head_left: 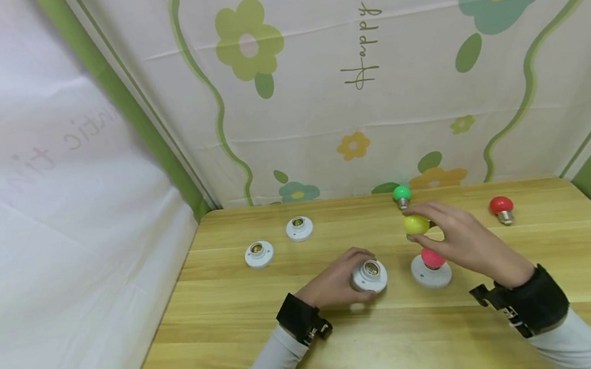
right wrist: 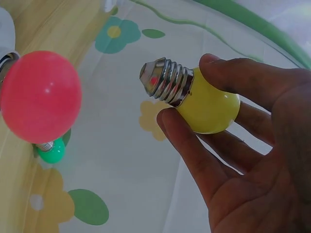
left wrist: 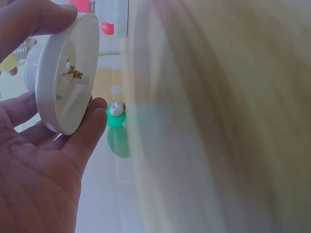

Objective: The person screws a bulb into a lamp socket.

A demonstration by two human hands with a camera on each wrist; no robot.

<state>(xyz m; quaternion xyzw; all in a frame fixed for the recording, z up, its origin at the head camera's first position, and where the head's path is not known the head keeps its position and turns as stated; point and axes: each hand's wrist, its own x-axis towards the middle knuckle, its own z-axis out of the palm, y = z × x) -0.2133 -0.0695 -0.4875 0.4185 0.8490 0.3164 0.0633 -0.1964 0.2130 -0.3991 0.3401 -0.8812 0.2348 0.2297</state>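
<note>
My left hand (head_left: pixel 337 281) grips a round white lamp holder (head_left: pixel 369 276) by its edge. In the head view its threaded socket faces up; the left wrist view shows the hollow underside of the lamp holder (left wrist: pixel 73 77), raised off the table, with brass contacts inside. Between thumb and fingers my right hand (head_left: pixel 464 239) holds a yellow light bulb (head_left: pixel 416 224). The metal screw base of the yellow bulb (right wrist: pixel 167 80) points away from the palm in the right wrist view. Just below that hand, a pink bulb (head_left: pixel 433 258) sits in another white lamp holder (head_left: pixel 432 275).
Two lamp holders with bare sockets, one nearer (head_left: pixel 258 254) and one farther (head_left: pixel 299 228), lie on the wooden table (head_left: pixel 225 327) at left. A green bulb (head_left: pixel 401 195) lies at the back edge, a red bulb (head_left: pixel 501 207) at right. Behind hangs a flowered curtain (head_left: pixel 307 107).
</note>
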